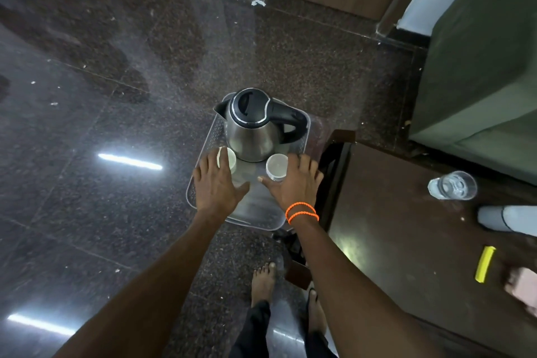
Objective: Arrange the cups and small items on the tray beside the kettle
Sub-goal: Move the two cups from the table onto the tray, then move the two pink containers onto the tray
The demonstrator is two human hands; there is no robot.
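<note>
A clear plastic tray [255, 212] lies on the dark floor with a steel kettle [252, 128] standing at its far end. Two small white cups stand just in front of the kettle. The left cup [228, 158] is tilted, and the fingertips of my left hand [216, 186] rest on its rim while the thumb stays spread away from it. The right cup [276, 166] stands upright between the thumb and index finger of my right hand [293, 183], which closes around it. Both hands hover over the tray's middle.
A dark wooden table [406, 227] stands right of the tray, carrying a glass [453, 185], a white bottle [505, 219], a yellow comb [484, 268] and a pink object [523, 289]. A green sofa [479, 73] is behind it. My bare feet [263, 282] stand near the tray.
</note>
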